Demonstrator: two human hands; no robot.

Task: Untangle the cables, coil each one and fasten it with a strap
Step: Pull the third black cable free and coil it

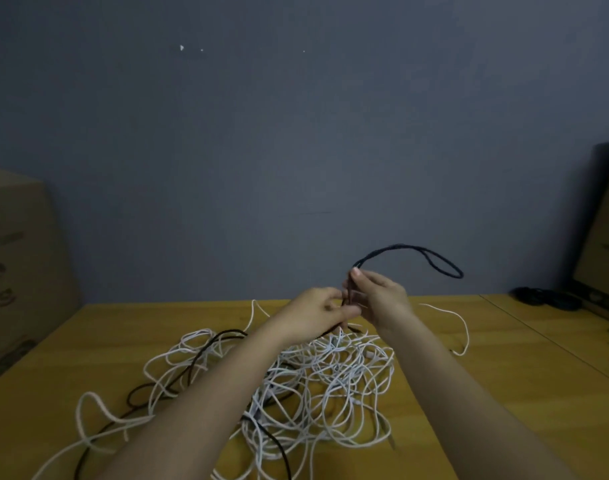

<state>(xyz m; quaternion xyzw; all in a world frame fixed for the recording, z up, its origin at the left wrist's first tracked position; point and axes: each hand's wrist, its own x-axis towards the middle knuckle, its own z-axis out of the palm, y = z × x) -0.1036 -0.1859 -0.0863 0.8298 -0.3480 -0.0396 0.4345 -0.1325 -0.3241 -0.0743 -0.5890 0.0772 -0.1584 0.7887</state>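
Holding a black cable [408, 249] up above the table, I have my right hand [382, 301] curled round its gathered strands, thumb pointing up, while my left hand [318, 311] pinches the same cable just below and beside it; the two hands are close together, almost touching. From my right fist a narrow loop of the cable rises and arches away to the right, its long axis running roughly level, left to right, with the closed end of the loop pointing right toward the wall's far side. Below my left hand the black cable drops down into the heap.

Under my forearms lies a big tangle of white cables [330, 379], with the dark cable threaded through it and trailing out to the lower left. One loose white cable end [464, 336] curls away at the right of the pile. Everything rests on a yellowish wooden table [504, 393] pushed against a plain blue-grey wall [296, 133].

At the left edge stands a cardboard box [15, 265]. At the right a dark-edged board [607, 216] leans against the wall, and near its foot sits a small heap of black coiled cables [545, 297], too dim to tell if strapped.
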